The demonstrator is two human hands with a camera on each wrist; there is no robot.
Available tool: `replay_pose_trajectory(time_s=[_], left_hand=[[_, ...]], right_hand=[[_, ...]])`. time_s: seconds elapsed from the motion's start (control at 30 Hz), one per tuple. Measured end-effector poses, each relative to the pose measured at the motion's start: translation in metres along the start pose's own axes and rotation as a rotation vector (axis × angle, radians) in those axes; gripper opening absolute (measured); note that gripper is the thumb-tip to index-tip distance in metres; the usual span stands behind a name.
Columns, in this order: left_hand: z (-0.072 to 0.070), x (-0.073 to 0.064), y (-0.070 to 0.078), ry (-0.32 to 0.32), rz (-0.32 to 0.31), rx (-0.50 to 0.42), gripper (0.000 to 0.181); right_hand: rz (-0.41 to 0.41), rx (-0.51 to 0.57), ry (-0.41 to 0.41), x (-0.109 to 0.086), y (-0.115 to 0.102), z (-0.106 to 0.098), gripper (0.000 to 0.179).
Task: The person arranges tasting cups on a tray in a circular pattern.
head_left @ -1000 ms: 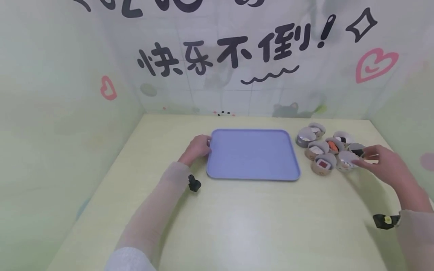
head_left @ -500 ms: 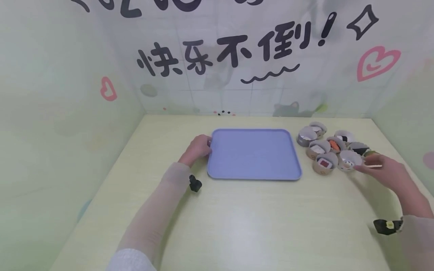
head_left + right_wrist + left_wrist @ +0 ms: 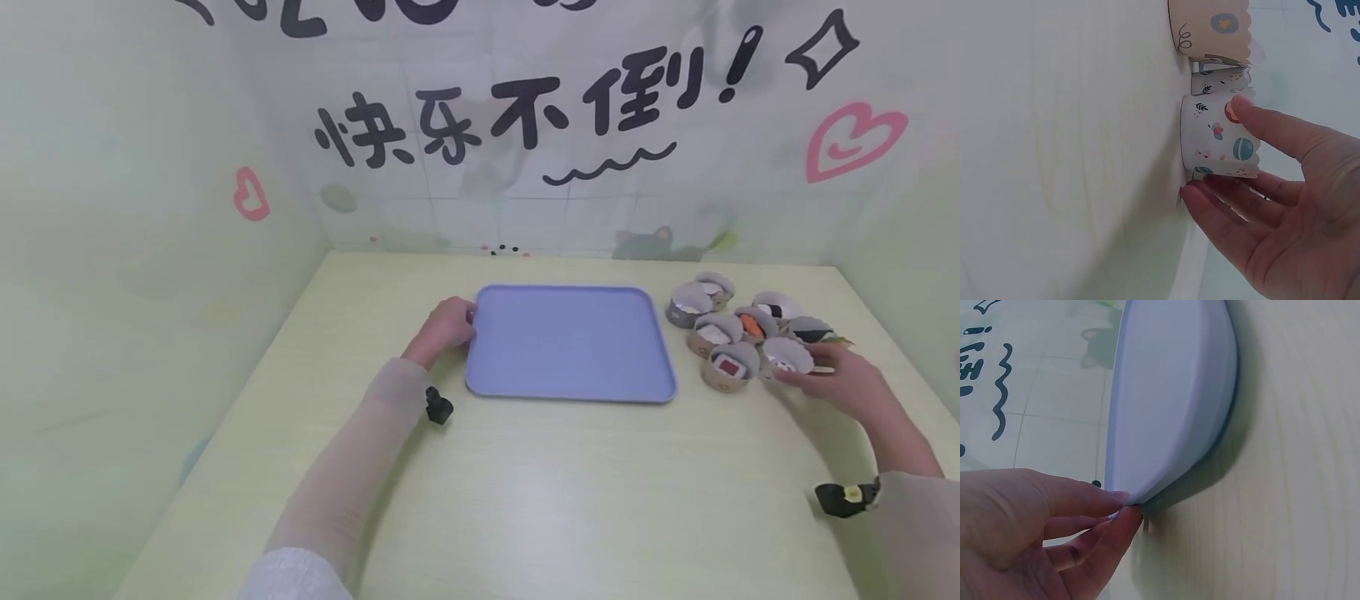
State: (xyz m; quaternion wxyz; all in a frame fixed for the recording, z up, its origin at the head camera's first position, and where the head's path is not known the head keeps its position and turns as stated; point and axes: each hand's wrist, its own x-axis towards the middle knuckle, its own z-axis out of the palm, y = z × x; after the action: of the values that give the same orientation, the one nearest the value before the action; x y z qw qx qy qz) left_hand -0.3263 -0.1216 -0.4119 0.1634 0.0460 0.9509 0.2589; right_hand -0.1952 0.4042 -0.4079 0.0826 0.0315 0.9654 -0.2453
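Tabletop (image 3: 555, 492), tray (image 3: 572, 343) long axis left-to-right

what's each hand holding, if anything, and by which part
Left hand: tray, pinched by its rim. Right hand: thumb touches white patterned cup near rim; grip unclear.

filling (image 3: 783, 366) of held cup (image 3: 1217, 136) unclear, top lettering (image 3: 427, 14) cropped

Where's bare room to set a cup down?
The blue tray, inside its rim; the left hand pinches its left edge. Also the table in front of it, between the left sleeve and right sleeve. Crowded: right of the tray, where paper cups stand close together and the right hand grips a white patterned cup.
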Motion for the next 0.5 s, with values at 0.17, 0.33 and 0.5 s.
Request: replay_pose_trajectory(time_s=[0.17, 0.33, 0.5], left_hand=[[0.0009, 0.0003, 0.0025, 0.024, 0.020, 0.031, 0.010], [0.0008, -0.0006, 0.0023, 0.039, 0.028, 0.030, 0.008], [0.0018, -0.0014, 0.0016, 0.033, 0.022, 0.037, 0.014]], right_hand=[[0.003, 0.037, 0.018, 0.0026, 0.0042, -0.0001, 0.084], [0.014, 0.039, 0.027, 0.0003, 0.0053, 0.0004, 0.082], [0.032, 0.021, 0.053, -0.0044, 0.0039, 0.0006, 0.079]])
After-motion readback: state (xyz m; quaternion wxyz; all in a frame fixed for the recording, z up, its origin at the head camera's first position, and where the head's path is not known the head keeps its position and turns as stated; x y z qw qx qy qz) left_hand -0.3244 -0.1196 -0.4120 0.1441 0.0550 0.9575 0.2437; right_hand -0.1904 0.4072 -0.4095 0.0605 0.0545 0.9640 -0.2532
